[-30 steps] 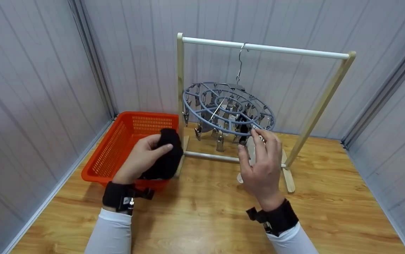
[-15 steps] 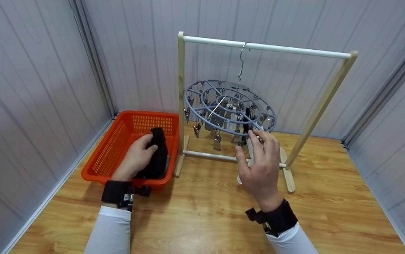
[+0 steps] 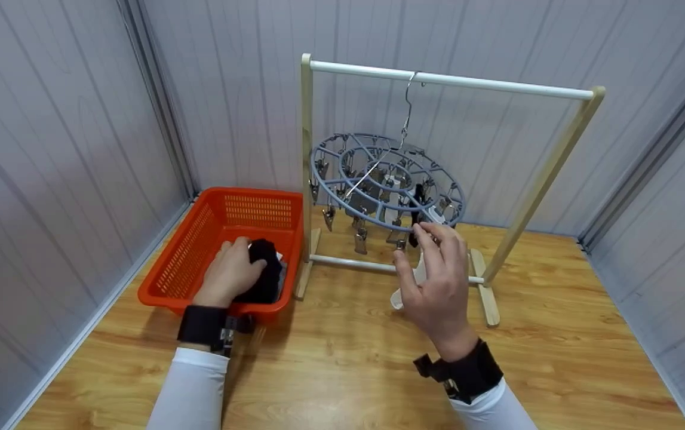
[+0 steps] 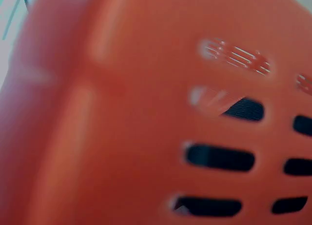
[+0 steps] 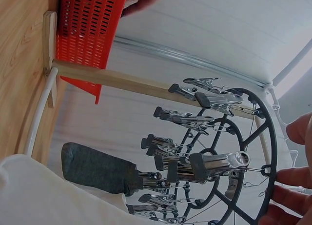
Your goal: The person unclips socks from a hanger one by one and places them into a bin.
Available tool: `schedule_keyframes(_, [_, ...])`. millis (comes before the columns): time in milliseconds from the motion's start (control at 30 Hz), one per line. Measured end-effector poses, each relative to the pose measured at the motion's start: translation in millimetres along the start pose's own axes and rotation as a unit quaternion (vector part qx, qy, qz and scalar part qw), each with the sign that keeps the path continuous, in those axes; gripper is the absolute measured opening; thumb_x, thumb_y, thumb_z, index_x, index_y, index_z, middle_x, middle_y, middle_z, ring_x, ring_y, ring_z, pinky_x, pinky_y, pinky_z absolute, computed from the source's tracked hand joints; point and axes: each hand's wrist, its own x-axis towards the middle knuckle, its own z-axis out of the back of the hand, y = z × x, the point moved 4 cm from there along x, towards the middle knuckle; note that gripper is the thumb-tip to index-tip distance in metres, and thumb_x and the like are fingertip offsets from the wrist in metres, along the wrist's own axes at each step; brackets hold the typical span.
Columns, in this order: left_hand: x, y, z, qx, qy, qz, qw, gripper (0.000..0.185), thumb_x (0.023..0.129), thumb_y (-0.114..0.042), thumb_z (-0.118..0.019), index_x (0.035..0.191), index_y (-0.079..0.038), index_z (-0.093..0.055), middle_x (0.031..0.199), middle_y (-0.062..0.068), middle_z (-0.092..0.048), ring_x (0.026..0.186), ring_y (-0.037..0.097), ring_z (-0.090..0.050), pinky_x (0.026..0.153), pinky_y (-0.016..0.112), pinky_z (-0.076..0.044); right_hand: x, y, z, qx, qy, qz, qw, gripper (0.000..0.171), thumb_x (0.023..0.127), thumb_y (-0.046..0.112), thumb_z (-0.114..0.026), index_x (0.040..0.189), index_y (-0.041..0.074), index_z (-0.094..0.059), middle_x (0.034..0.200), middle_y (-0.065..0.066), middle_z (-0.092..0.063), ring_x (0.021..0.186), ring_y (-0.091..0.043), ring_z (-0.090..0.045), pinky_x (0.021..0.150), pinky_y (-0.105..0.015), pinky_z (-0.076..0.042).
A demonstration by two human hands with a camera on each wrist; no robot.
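In the head view my left hand [image 3: 232, 272] is down inside the orange basket [image 3: 166, 301], holding a black sock [image 3: 266, 278] between thumb and fingers. My right hand [image 3: 441, 286] is at the near right rim of a round grey clip hanger [image 3: 342, 203], its fingers touching the rim and the thumb apart. A white sock [image 3: 398, 298] hangs below, partly hidden by that hand. In the right wrist view a dark grey sock [image 5: 97, 169] and a white sock [image 5: 44, 195] hang near several metal clips [image 5: 219, 164]. The left wrist view shows mostly the basket's wall [image 4: 136, 137].
The hanger hooks over the white top bar [image 3: 497, 86] of a stand with wooden posts [image 3: 548, 179]. A low crossbar [image 3: 357, 263] joins its feet above the wood-grain floor [image 3: 330, 358]. Pale panel walls [image 3: 67, 149] close in the sides and back.
My left hand has lowered the black sock from above the basket's edge into the basket. The hanger has turned slightly, its near clips and the white sock shifting left; my right hand moved slightly left.
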Motion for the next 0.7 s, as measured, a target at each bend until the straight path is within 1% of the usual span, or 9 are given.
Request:
schedule_keyframes(100, [-2.6,-8.4,2.5,-0.017,-0.042,0.01,0.9989,0.077,0.108,-0.029,-0.069,0.165,0.009,-0.035,0.152,0.041,-0.043,0.141,0.055,-0.048,0.114,0.067,-0.043,-0.7,0.7,0.2,0.002,0.003,0.005,1.0,0.051,0.104,0.021,-0.077,0.145,-0.008,-0.067,0.146,-0.024,-0.062,0.141,-0.043,-0.053,0.121,-0.054,-0.038])
schedule_keyframes(167, [-4.0,-15.3,3.1,-0.044,-0.061,0.009,0.9972,0.081,0.108,-0.031,-0.07,0.168,0.007,-0.032,0.154,0.039,-0.042,0.142,0.053,-0.047,0.115,0.066,-0.043,-1.1,0.8,0.3,0.005,0.003,0.007,1.0,0.052,0.104,0.022,-0.077,0.146,-0.007,-0.067,0.146,-0.023,-0.062,0.141,-0.042,-0.053,0.121,-0.053,-0.037])
schedule_keyframes(200, [-4.7,-18.7,3.3,-0.059,-0.066,0.006,0.9961,0.081,0.107,-0.031,-0.07,0.169,0.005,-0.033,0.154,0.037,-0.043,0.14,0.051,-0.049,0.114,0.066,-0.044,-1.2,0.9,0.4,0.005,0.005,0.008,1.0,0.052,0.104,0.022,-0.077,0.146,-0.007,-0.066,0.147,-0.023,-0.062,0.141,-0.042,-0.053,0.122,-0.053,-0.037])
schedule_keyframes(267, [-5.8,-25.3,2.7,-0.083,-0.069,-0.001,0.9941,0.08,0.107,-0.033,-0.07,0.169,0.003,-0.035,0.15,0.033,-0.048,0.134,0.046,-0.054,0.111,0.063,-0.047,-1.6,1.5,0.4,0.009,0.008,0.012,1.0,0.053,0.104,0.023,-0.077,0.147,-0.007,-0.066,0.147,-0.022,-0.062,0.141,-0.041,-0.053,0.122,-0.052,-0.037])
schedule_keyframes(333, [-6.6,-31.3,1.5,-0.102,-0.067,-0.013,0.9924,0.077,0.108,-0.033,-0.071,0.169,0.001,-0.037,0.141,0.028,-0.053,0.125,0.041,-0.059,0.105,0.058,-0.05,-1.9,2.4,0.5,0.014,0.012,0.017,1.0,0.053,0.104,0.022,-0.077,0.147,-0.006,-0.066,0.148,-0.022,-0.062,0.141,-0.041,-0.053,0.123,-0.052,-0.036])
schedule_keyframes(400, [-7.4,-36.2,-0.8,-0.118,-0.063,-0.024,0.9907,0.073,0.108,-0.032,-0.071,0.167,0.0,-0.042,0.132,0.022,-0.056,0.116,0.036,-0.06,0.099,0.054,-0.05,-2.0,3.6,0.8,0.021,0.015,0.024,0.999,0.054,0.103,0.023,-0.077,0.148,-0.005,-0.066,0.148,-0.022,-0.062,0.141,-0.041,-0.053,0.124,-0.051,-0.036])
schedule_keyframes(467, [-8.4,-40.2,-3.5,-0.128,-0.06,-0.037,0.9892,0.067,0.108,-0.03,-0.072,0.164,-0.001,-0.047,0.126,0.018,-0.058,0.111,0.033,-0.059,0.095,0.05,-0.049,-2.0,4.8,0.9,0.033,0.018,0.035,0.999,0.054,0.103,0.024,-0.077,0.148,-0.005,-0.066,0.148,-0.022,-0.063,0.141,-0.04,-0.054,0.124,-0.05,-0.036])
schedule_keyframes(633, [-10.6,-48.8,-10.6,-0.142,-0.06,-0.083,0.9845,0.052,0.108,-0.025,-0.075,0.153,-0.003,-0.06,0.121,0.015,-0.063,0.109,0.031,-0.061,0.095,0.047,-0.049,-1.0,7.8,0.8,0.069,0.028,0.085,0.994,0.053,0.107,0.03,-0.073,0.148,-0.005,-0.066,0.15,-0.023,-0.063,0.141,-0.04,-0.057,0.125,-0.046,-0.037])
schedule_keyframes(700, [-11.7,-53.1,-12.9,-0.147,-0.062,-0.105,0.9815,0.047,0.108,-0.023,-0.076,0.148,-0.003,-0.064,0.121,0.015,-0.065,0.109,0.031,-0.062,0.094,0.047,-0.05,0.3,8.2,0.6,0.083,0.027,0.104,0.991,0.053,0.109,0.029,-0.072,0.148,-0.005,-0.066,0.152,-0.024,-0.063,0.142,-0.041,-0.058,0.125,-0.045,-0.038])
